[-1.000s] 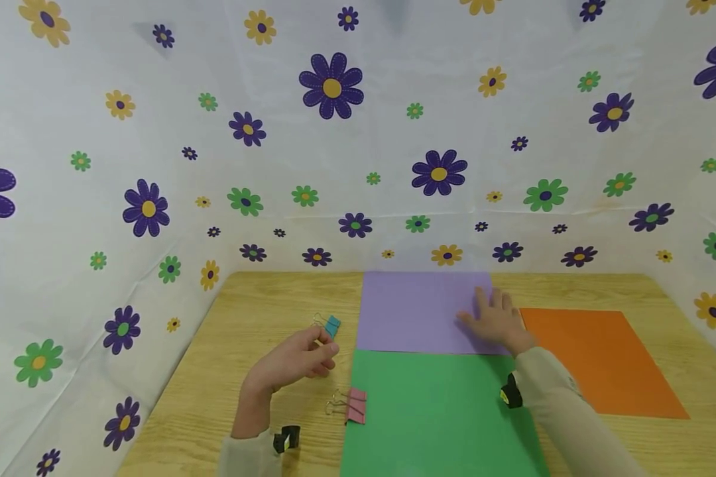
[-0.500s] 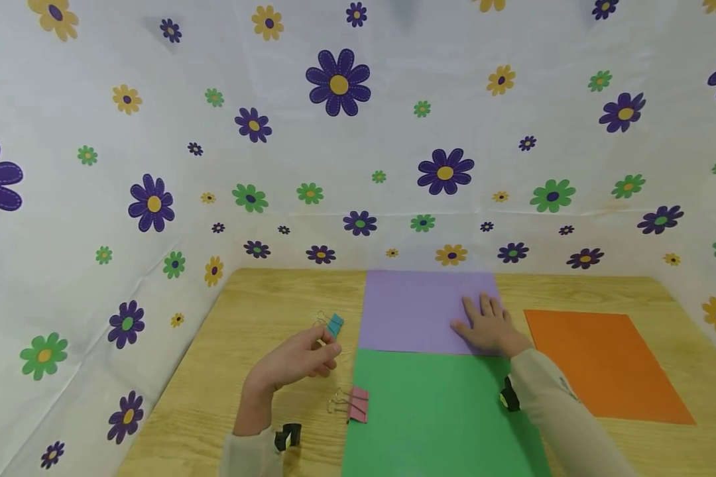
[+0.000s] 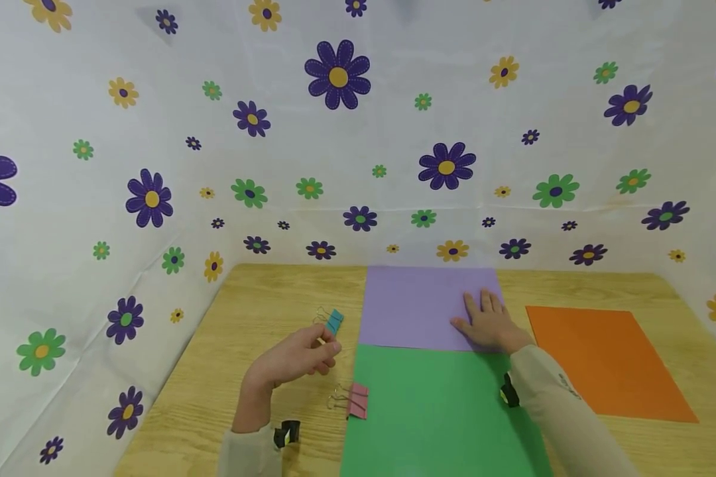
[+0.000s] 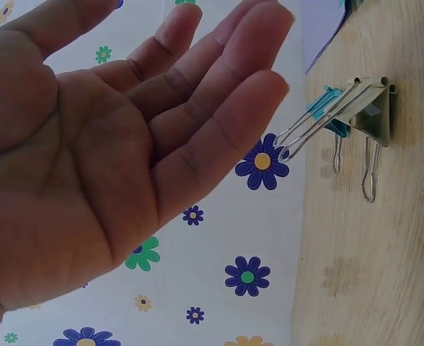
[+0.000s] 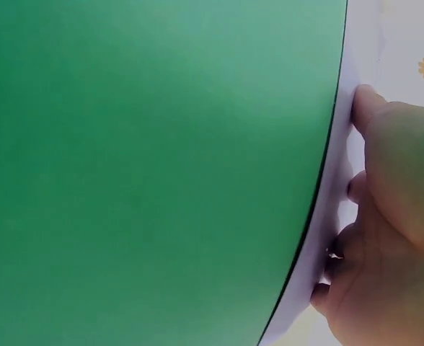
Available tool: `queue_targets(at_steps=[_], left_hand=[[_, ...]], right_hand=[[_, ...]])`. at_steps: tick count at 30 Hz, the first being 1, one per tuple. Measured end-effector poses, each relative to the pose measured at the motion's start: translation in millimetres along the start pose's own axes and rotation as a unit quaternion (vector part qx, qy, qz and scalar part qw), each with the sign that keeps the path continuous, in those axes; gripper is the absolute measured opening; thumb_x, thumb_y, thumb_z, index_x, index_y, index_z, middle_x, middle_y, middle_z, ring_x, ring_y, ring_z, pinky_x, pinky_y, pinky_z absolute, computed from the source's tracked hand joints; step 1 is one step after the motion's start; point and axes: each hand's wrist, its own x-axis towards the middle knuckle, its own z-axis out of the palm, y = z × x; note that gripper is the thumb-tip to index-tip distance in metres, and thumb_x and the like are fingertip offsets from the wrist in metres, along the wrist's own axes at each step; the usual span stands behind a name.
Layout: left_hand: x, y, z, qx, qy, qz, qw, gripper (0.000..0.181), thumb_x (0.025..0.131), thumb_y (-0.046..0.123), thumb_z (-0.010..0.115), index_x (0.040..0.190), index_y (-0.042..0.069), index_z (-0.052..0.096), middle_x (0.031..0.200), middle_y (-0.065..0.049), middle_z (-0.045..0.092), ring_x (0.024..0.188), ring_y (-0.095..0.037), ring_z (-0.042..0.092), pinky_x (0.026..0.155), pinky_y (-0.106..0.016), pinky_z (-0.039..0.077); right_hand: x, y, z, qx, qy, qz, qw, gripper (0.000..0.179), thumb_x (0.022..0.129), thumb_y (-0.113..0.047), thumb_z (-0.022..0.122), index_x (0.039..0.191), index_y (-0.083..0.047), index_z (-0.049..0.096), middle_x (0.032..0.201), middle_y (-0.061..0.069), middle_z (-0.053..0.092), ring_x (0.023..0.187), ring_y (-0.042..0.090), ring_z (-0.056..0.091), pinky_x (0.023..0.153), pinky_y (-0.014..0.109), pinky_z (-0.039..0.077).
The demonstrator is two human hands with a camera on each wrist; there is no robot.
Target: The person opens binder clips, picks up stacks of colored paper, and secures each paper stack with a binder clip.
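Observation:
My right hand (image 3: 492,328) rests palm down with spread fingers on the right part of a purple sheet of paper (image 3: 406,305). In the right wrist view its fingertips touch that sheet, beyond the edge of a green sheet (image 5: 147,173). My left hand (image 3: 298,358) hovers over the table's left side, fingers loosely bent and holding nothing. Just past its fingertips lies a blue binder clip (image 3: 335,321). The left wrist view shows a pale binder clip (image 4: 374,112) beside the blue one; the left hand hides it in the head view.
A pink binder clip (image 3: 358,401) lies at the green sheet's left edge. To the right, an orange sheet (image 3: 611,364) lies on the wooden table (image 3: 215,371). A white flowered cloth (image 3: 394,132) rises behind the table and along its sides.
My right hand has shifted slightly left and settled on the purple sheet. The left hand and the clips stay where they were. The head view has tilted a little.

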Motion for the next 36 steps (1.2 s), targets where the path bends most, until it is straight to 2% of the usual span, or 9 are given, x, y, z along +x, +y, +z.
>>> queue_targets(at_steps=[7, 14, 18, 23, 28, 33, 36], left_hand=[[-0.4, 0.3, 0.1, 0.003, -0.002, -0.002, 1.0000, 0.030, 0.104, 0.031, 0.053, 0.111, 0.001, 0.056, 0.100, -0.020, 0.066, 0.092, -0.035, 0.068, 0.084, -0.052, 0.053], [-0.9, -1.1, -1.2, 0.005, -0.002, -0.002, 1.0000, 0.031, 0.104, 0.031, 0.052, 0.112, 0.001, 0.056, 0.102, -0.022, 0.066, 0.093, -0.035, 0.068, 0.083, -0.050, 0.053], [-1.1, -2.2, -3.0, 0.009, 0.008, -0.006, 0.9999, 0.032, 0.104, 0.032, 0.053, 0.112, 0.002, 0.058, 0.102, -0.019, 0.066, 0.093, -0.034, 0.069, 0.082, -0.049, 0.053], [-1.4, -4.3, -3.9, 0.008, 0.028, -0.020, 0.9994, 0.028, 0.104, 0.030, 0.053, 0.109, 0.002, 0.058, 0.101, -0.018, 0.065, 0.091, -0.032, 0.069, 0.082, -0.049, 0.052], [-1.0, -6.3, -3.7, 0.015, 0.051, -0.027, 0.9982, 0.028, 0.104, 0.029, 0.053, 0.109, 0.002, 0.056, 0.100, -0.018, 0.065, 0.088, -0.029, 0.069, 0.078, -0.043, 0.051], [1.6, -9.8, -4.0, 0.026, 0.097, -0.041, 0.9941, 0.026, 0.103, 0.028, 0.054, 0.111, 0.003, 0.056, 0.096, -0.014, 0.066, 0.085, -0.024, 0.067, 0.074, -0.037, 0.050], [7.2, -11.6, -3.9, 0.039, 0.128, -0.047, 0.9899, 0.022, 0.103, 0.025, 0.055, 0.110, 0.004, 0.056, 0.089, -0.012, 0.064, 0.079, -0.022, 0.062, 0.065, -0.032, 0.044]], right_hand=[[-8.1, -9, -8, -0.007, -0.007, 0.007, 0.9999, 0.077, 0.105, -0.048, 0.037, 0.154, 0.007, 0.016, 0.156, 0.041, -0.001, 0.144, 0.057, 0.000, 0.115, 0.066, 0.004], [0.6, 1, 1, -0.021, -0.023, 0.015, 0.9994, 0.081, 0.104, -0.055, 0.028, 0.156, 0.004, 0.009, 0.157, 0.037, -0.007, 0.145, 0.055, -0.005, 0.116, 0.066, 0.001], [-0.8, -3, -3, -0.018, -0.029, 0.019, 0.9992, 0.081, 0.104, -0.053, 0.031, 0.155, 0.005, 0.010, 0.157, 0.038, -0.007, 0.145, 0.054, -0.005, 0.116, 0.065, 0.000], [-2.5, -6, -5, -0.012, -0.032, 0.019, 0.9992, 0.080, 0.104, -0.053, 0.031, 0.156, 0.005, 0.009, 0.157, 0.037, -0.007, 0.146, 0.054, -0.006, 0.116, 0.064, -0.001], [-4.1, -7, -5, -0.011, -0.033, 0.021, 0.9992, 0.080, 0.104, -0.053, 0.030, 0.156, 0.005, 0.009, 0.157, 0.038, -0.008, 0.145, 0.055, -0.006, 0.116, 0.065, 0.000], [-7.9, -12, -11, -0.009, -0.039, 0.026, 0.9989, 0.077, 0.105, -0.049, 0.033, 0.155, 0.006, 0.011, 0.157, 0.038, -0.005, 0.145, 0.055, -0.004, 0.116, 0.065, 0.001], [-9.5, -14, -15, -0.001, -0.038, 0.024, 0.9990, 0.078, 0.104, -0.049, 0.035, 0.155, 0.007, 0.012, 0.157, 0.039, -0.005, 0.144, 0.056, -0.004, 0.116, 0.066, 0.001]])
